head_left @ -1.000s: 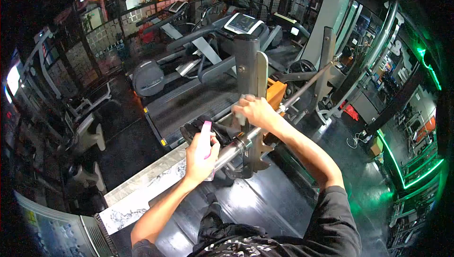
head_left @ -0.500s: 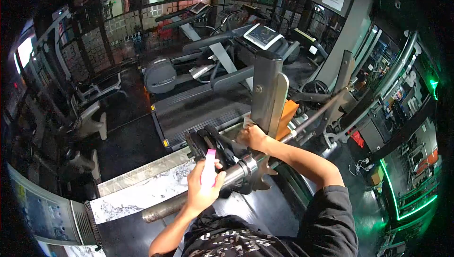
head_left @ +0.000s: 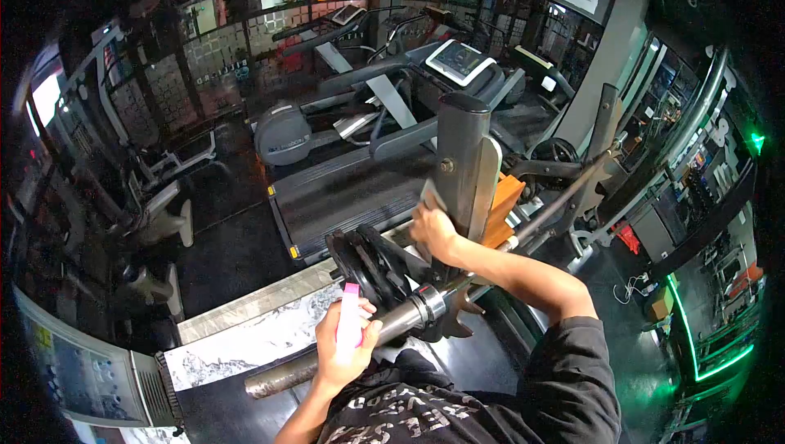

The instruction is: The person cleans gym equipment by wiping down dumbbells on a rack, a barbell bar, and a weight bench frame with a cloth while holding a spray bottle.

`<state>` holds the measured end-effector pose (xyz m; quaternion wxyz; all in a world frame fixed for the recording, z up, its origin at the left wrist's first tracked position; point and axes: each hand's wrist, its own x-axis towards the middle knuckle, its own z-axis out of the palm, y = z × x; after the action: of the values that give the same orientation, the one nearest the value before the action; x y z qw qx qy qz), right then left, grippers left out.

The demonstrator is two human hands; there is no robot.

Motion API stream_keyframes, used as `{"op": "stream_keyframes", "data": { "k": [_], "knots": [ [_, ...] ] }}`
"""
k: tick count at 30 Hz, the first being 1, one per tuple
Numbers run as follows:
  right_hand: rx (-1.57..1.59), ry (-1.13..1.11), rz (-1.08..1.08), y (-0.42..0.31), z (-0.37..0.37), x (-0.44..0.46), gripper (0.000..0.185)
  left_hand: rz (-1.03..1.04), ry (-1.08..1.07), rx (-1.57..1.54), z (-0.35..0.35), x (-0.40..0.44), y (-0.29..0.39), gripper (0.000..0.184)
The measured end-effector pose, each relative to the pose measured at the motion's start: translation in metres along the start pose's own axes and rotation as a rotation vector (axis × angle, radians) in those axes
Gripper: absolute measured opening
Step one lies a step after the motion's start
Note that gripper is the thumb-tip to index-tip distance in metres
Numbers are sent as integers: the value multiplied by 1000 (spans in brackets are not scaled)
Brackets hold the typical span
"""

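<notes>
My left hand (head_left: 334, 356) is closed around a slim white object with a pink end (head_left: 349, 323), perhaps a bottle; glare hides its details. That hand is just over the thick metal sleeve of a barbell (head_left: 282, 378). My right hand (head_left: 433, 230) pinches a small greyish cloth (head_left: 432, 195) at the left side of a dark upright post (head_left: 463, 154). Whether the cloth touches the post I cannot tell. Under my right forearm the bar passes a notched metal rack hook (head_left: 463, 313). Black weight plates (head_left: 360, 260) hang below and left of my right hand.
A treadmill (head_left: 352, 199) stands beyond the post, with more cardio machines behind it. An orange-brown block (head_left: 500, 208) sits right of the post. A marble-patterned ledge (head_left: 237, 354) runs at the left, near a glass-front cooler (head_left: 82, 370). A white cable (head_left: 631, 289) lies on the right floor.
My right hand has moved up a little along the post's side, and more of the cloth shows. My left hand still grips the white and pink object. The view has shifted slightly.
</notes>
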<state>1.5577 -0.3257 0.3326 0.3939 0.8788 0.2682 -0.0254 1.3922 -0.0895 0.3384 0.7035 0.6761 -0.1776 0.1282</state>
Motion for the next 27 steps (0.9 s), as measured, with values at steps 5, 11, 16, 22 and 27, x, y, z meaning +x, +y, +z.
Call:
{"op": "stream_keyframes", "data": {
  "k": [5, 11, 16, 22, 27],
  "knots": [
    [765, -351, -406, -13, 79, 48, 23, -17, 8, -1, 3, 1, 2, 21],
    [33, 414, 54, 89, -95, 15, 20, 131, -59, 145, -2, 5, -4, 33],
    [74, 139, 594, 144, -129, 40, 42, 109, -27, 108, 2, 6, 2, 32],
    [-407, -79, 797, 117, -118, 75, 44, -40, -23, -19, 2, 3, 10, 27],
    [-189, -505, 274, 96, -89, 92, 46, 46, -10, 35, 4, 4, 13, 25]
  ]
}}
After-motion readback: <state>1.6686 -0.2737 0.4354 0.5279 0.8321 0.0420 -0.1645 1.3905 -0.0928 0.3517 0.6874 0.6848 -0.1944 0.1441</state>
